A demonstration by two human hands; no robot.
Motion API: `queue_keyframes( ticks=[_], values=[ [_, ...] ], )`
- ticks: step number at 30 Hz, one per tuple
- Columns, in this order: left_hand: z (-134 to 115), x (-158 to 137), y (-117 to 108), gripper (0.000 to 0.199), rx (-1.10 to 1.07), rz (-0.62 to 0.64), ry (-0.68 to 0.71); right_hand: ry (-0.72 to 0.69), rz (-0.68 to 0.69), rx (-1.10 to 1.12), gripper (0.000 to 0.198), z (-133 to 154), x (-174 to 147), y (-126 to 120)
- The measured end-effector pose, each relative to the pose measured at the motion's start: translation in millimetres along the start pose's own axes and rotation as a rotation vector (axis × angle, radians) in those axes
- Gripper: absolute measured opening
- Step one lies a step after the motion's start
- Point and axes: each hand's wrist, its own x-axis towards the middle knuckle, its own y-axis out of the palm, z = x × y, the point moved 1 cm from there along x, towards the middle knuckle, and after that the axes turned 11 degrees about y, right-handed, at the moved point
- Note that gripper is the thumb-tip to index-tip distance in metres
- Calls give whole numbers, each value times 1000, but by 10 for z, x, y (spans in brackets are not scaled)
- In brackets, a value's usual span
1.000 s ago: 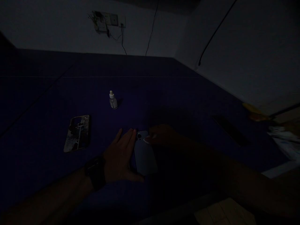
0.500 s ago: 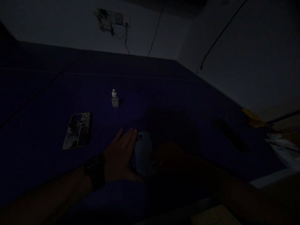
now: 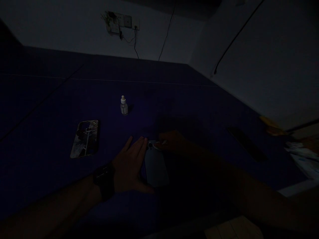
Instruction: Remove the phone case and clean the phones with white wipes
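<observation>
The phone [image 3: 157, 170] lies between the person's left hand [image 3: 129, 166], spread wide alongside it, and right hand [image 3: 171, 141], fingers pinching a white wad [image 3: 157, 146].

Over at nine o'clock on the purple table [image 3: 179, 99], a patterned phone case [image 3: 84, 138] lies flat! Up to ten, where a white-capped dropper bottle [image 3: 124, 107] stands upright. Eleven: wall sockets [image 3: 120, 20], dark wires [image 3: 135, 43] trailing! Past one, a black cable [image 3: 239, 30] slants down. Round to three: a dark flat slab [image 3: 246, 144], and beyond it something yellow [image 3: 271, 124]!
</observation>
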Motion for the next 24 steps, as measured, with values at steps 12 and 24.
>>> queue_keyframes(
  ticks=[12,24],
  values=[
    [-2,-8,26,141,5,-24,0,-127,218,-120,41,181,-677,239],
    [-3,-4,18,130,38,17,9,-52,21,-64,28,168,-197,89]
  ],
)
